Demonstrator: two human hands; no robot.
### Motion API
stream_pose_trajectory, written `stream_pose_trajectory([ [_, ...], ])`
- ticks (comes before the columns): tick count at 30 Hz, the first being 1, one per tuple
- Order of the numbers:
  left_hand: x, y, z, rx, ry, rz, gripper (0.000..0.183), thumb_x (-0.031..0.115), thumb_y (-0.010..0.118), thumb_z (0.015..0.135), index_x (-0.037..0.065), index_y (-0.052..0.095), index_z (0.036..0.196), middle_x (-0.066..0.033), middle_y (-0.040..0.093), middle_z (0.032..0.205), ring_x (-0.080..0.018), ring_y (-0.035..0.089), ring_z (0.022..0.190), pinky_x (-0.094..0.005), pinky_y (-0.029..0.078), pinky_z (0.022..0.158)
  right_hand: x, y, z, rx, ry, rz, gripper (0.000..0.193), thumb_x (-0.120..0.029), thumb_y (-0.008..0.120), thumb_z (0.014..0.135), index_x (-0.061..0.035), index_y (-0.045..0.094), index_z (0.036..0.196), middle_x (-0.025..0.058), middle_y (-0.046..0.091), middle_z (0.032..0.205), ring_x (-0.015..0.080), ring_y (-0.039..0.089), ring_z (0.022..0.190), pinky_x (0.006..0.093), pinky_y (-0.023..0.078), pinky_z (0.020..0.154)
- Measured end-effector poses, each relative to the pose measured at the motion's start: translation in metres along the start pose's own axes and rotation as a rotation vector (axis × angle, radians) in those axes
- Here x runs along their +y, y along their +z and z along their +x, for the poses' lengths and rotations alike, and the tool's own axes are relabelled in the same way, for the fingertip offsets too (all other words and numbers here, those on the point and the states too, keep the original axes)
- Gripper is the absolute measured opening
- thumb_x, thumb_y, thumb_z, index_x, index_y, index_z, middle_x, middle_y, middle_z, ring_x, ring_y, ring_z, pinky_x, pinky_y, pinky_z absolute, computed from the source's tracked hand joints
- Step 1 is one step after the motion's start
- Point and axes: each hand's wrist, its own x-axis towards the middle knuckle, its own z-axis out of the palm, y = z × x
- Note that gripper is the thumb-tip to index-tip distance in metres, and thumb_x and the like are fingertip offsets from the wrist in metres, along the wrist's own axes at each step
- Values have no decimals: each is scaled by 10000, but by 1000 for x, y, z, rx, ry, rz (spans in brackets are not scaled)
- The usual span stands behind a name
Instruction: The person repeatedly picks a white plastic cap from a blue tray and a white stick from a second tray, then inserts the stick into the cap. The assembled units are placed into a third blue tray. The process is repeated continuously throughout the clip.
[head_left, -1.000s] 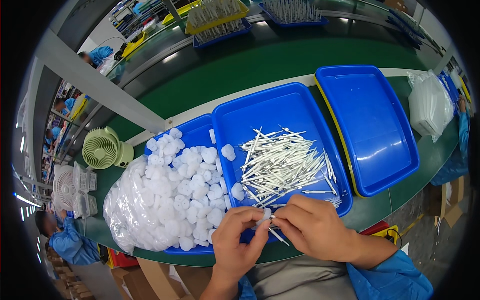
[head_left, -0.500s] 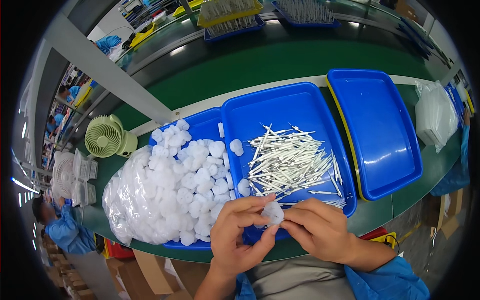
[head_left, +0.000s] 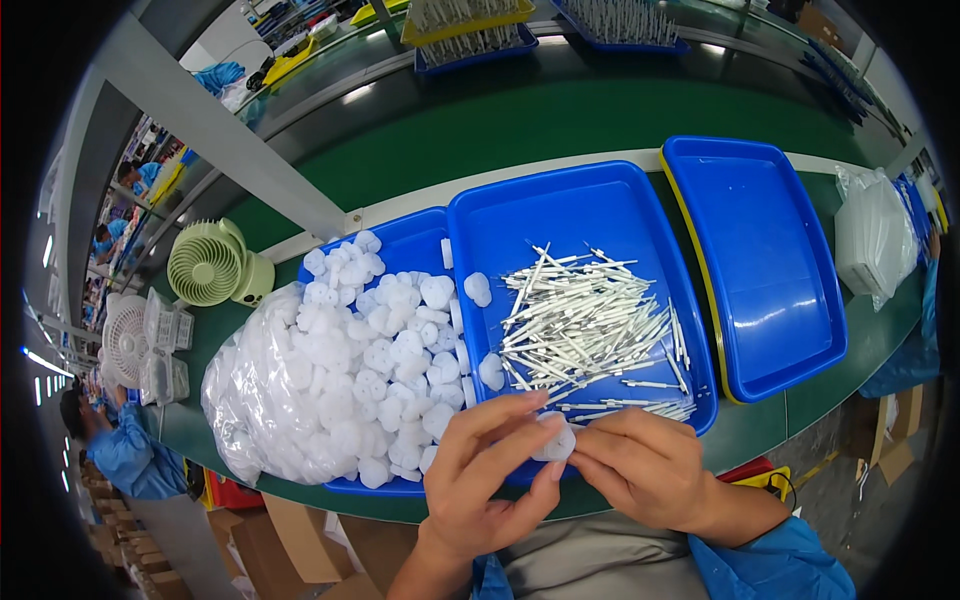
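Observation:
Just in front of me I hold a small translucent white plastic piece with a lobed outline [head_left: 556, 443]. My right hand [head_left: 640, 463] pinches its right edge, fingers closed. My left hand [head_left: 490, 475] curls at its other side, a fingertip on the upper edge and the thumb close below. Whether a thin rod is also between the fingers is hidden. Beyond my hands, a blue tray [head_left: 550, 200] bears a heap of slim white rods with dark thin ends [head_left: 585, 320]. A pile of similar white pieces [head_left: 400, 350] lies to the left, spilling from a clear bag [head_left: 250, 390].
Stacked blue and yellow trays [head_left: 760, 260] stand at the right, beside a bagged white bundle [head_left: 872, 240]. A green fan [head_left: 208, 265] and a white fan [head_left: 127, 338] are at the left. Trays of upright rods [head_left: 470, 45] sit on the far ledge. A co-worker [head_left: 130, 450] is at far left.
My left fingers have loosened and shifted over the top of the white piece, with the thumb slipping lower. The piece has moved slightly right and tilted. My right hand keeps its pinch.

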Motion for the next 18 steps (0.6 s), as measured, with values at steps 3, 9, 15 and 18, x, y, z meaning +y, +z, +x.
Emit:
stream_pose_trajectory([
  [3, -7, -3, 1, 12, 151, 85, 338, -53, 902, 828, 48, 860, 1148, -189, 766, 1302, -383, 762, 1221, -447, 658, 1000, -1, -1, 1, 13, -9, 5, 358, -12, 906, 839, 15, 814, 1184, 119, 772, 1028, 243, 781, 824, 333, 634, 684],
  [9, -15, -2, -8, 27, 231, 86, 305, -22, 954, 793, 63, 843, 1064, -145, 808, 1213, -382, 762, 1219, -447, 641, 983, 0, -1, 1, 60, -10, 37, 336, 8, 916, 819, 15, 830, 1143, 112, 780, 994, 238, 782, 776, 323, 624, 654],
  [15, 0, 2, -7, 54, 46, 22, 295, -10, 919, 800, 19, 836, 1081, -153, 803, 1157, -402, 776, 1098, -466, 643, 943, -1, 0, -1, 89, -4, 46, 355, 0, 933, 801, 20, 836, 1142, 104, 777, 974, 229, 776, 757, 324, 613, 633],
  [18, -3, 2, -5, 7, 189, 169, 416, -4, 954, 818, 60, 860, 1218, -92, 810, 1216, -337, 769, 1143, -396, 638, 941, -3, -2, 0, 86, -25, 14, 360, 5, 928, 790, 23, 833, 1137, 106, 771, 972, 230, 768, 753, 326, 614, 637],
])
